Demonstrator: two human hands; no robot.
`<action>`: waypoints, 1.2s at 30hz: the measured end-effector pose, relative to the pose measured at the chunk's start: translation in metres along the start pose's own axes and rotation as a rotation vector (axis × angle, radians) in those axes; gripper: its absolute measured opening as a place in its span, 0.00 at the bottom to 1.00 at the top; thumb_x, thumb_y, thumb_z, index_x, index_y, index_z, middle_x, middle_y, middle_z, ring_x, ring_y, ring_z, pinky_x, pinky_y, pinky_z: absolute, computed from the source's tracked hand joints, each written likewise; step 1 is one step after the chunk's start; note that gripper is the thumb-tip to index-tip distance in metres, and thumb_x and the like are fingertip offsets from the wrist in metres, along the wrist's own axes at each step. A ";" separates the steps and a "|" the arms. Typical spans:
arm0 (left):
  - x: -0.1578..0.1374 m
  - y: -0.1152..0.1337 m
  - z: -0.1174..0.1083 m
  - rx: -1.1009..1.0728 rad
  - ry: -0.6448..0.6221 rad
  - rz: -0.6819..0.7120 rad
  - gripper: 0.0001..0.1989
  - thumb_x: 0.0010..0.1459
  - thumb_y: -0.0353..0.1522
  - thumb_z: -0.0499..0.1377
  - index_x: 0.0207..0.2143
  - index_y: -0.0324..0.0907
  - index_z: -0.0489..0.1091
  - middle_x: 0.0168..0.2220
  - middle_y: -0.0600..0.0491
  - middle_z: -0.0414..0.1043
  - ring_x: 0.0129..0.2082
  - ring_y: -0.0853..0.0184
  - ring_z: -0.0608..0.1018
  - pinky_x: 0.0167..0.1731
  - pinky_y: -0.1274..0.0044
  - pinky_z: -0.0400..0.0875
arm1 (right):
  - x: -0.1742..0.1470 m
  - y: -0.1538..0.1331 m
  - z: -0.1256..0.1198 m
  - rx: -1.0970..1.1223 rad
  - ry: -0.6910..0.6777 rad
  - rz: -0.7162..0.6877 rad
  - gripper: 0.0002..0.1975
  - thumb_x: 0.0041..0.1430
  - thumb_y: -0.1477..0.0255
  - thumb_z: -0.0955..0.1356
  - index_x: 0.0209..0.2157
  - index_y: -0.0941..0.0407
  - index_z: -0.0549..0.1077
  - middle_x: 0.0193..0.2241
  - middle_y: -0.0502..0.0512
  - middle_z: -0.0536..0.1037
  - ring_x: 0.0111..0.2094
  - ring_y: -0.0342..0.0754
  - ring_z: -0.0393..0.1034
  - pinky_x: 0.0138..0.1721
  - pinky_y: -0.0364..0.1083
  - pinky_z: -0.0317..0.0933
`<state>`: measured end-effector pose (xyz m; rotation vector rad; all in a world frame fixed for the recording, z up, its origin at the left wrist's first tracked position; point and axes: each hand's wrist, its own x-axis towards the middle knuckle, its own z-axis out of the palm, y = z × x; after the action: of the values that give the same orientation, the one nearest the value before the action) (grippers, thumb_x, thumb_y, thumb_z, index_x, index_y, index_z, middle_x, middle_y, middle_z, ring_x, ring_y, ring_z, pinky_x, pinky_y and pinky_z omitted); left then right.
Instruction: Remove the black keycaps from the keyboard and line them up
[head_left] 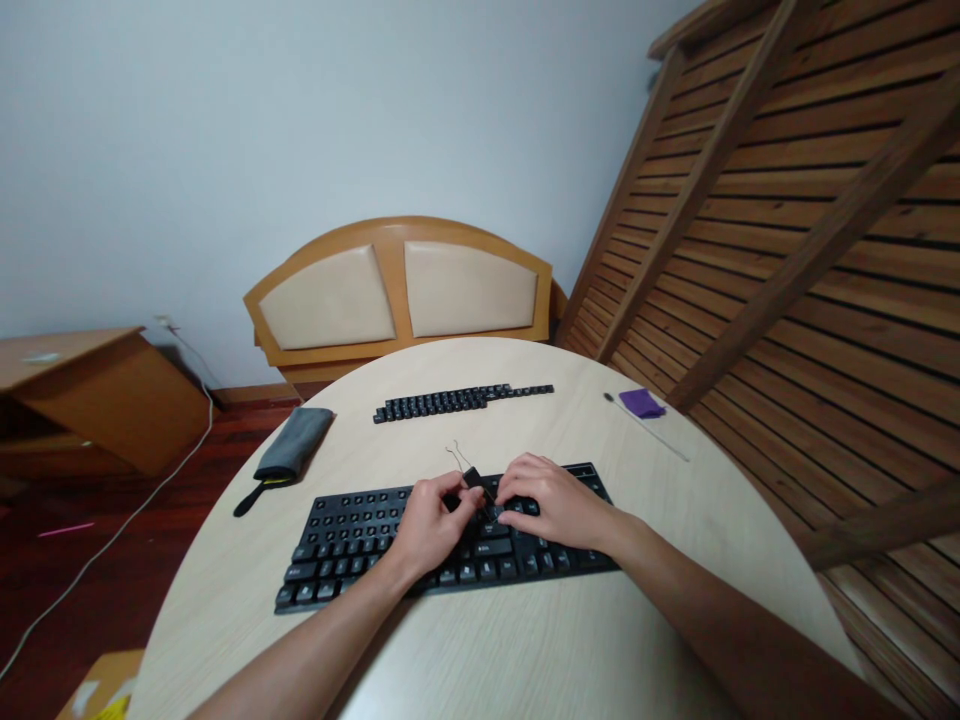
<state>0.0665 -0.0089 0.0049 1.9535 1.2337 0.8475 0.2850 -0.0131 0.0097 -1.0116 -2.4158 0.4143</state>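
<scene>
A black keyboard (330, 560) lies on the table in front of me. Its upper left rows show bare key sockets, while the lower rows carry keycaps. My left hand (435, 520) is closed on a keycap puller (473, 478) with a black handle; one pair of wire prongs points up and away. The puller's lower end reaches down to the keys, partly hidden by fingers. My right hand (551, 500) is over the keyboard's right part, its thumb and forefinger curled together at that lower end. Whatever lies between those fingertips is too small to make out.
Removed black keycaps (442, 402) stand in rows behind the keyboard. A grey pouch (295, 445) lies at the left. On the right are a purple cloth (642, 403) and a thin pale stick with a dark tip (651, 430). Wooden slats (817, 230) lean beside the round table (600, 640).
</scene>
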 end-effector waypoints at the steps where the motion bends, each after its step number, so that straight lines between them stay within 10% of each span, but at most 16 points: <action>1: 0.000 0.000 0.000 -0.026 -0.009 -0.013 0.16 0.61 0.39 0.56 0.25 0.38 0.73 0.25 0.52 0.77 0.25 0.67 0.73 0.25 0.79 0.61 | 0.000 0.001 0.000 0.002 -0.001 -0.001 0.07 0.59 0.65 0.71 0.37 0.53 0.77 0.38 0.54 0.79 0.44 0.51 0.68 0.47 0.50 0.61; 28: 0.006 -0.006 -0.001 -0.397 0.142 -0.096 0.16 0.59 0.42 0.59 0.31 0.38 0.72 0.31 0.50 0.80 0.33 0.63 0.79 0.36 0.76 0.69 | 0.000 0.003 0.009 0.168 0.116 0.080 0.04 0.56 0.72 0.70 0.35 0.55 0.77 0.35 0.52 0.80 0.36 0.46 0.75 0.42 0.44 0.66; 36: 0.004 -0.004 0.001 -0.174 0.100 -0.016 0.16 0.63 0.41 0.55 0.31 0.39 0.73 0.30 0.52 0.77 0.31 0.64 0.76 0.34 0.76 0.66 | 0.000 0.003 0.004 0.280 0.253 0.266 0.06 0.57 0.69 0.69 0.37 0.54 0.77 0.35 0.51 0.81 0.36 0.46 0.75 0.42 0.45 0.67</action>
<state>0.0666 -0.0039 0.0015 1.7793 1.1883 1.0198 0.2844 -0.0111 0.0054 -1.1808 -1.9432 0.6536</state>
